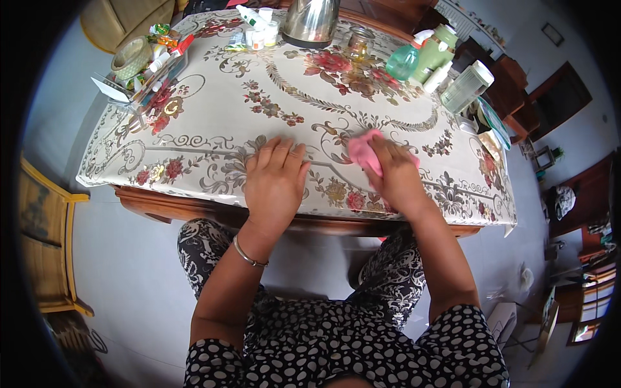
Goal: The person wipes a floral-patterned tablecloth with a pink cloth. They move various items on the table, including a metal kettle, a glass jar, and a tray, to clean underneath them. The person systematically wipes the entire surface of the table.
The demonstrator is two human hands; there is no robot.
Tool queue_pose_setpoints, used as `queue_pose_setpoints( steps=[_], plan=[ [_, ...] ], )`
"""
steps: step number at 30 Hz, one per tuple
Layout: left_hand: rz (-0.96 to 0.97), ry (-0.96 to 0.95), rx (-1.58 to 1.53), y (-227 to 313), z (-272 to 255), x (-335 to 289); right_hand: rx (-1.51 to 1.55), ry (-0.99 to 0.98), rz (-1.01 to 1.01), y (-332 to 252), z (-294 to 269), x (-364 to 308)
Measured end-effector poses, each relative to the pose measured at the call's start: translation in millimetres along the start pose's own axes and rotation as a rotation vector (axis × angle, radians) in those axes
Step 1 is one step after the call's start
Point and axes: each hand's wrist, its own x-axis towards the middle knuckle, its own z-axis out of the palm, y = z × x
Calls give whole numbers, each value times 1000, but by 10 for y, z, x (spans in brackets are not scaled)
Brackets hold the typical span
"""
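A pink cloth (363,152) is bunched under my right hand (396,173), whose fingers press it onto the floral tablecloth (213,116) near the table's front edge. To its left, my left hand (275,178) lies flat on the same tablecloth with its fingers stretched forward, holding nothing. Some bare tablecloth separates the two hands. The cloth's underside is hidden, and my right fingertips are partly lost in its folds.
At the far left stands a clear bin (169,71) with tape and small packets. Along the back are white bottles (255,39), a metal kettle (312,22) and a glass jar (359,43). A green spray bottle (404,60), a green flask (435,52) and a lidded clear container (466,89) stand far right.
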Motion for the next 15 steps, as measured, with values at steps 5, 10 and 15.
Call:
queue_pose_setpoints(
  steps=[5,10,15],
  plan=[
    [-5,-32,-21,30,0,14,-31,-6,-16,70,-57,-39],
    [-10,-58,-10,40,14,24,-19,54,-60,524,301,489],
    [-13,-97,23,52,8,37,58,36,33,991,671,1071]
  ],
)
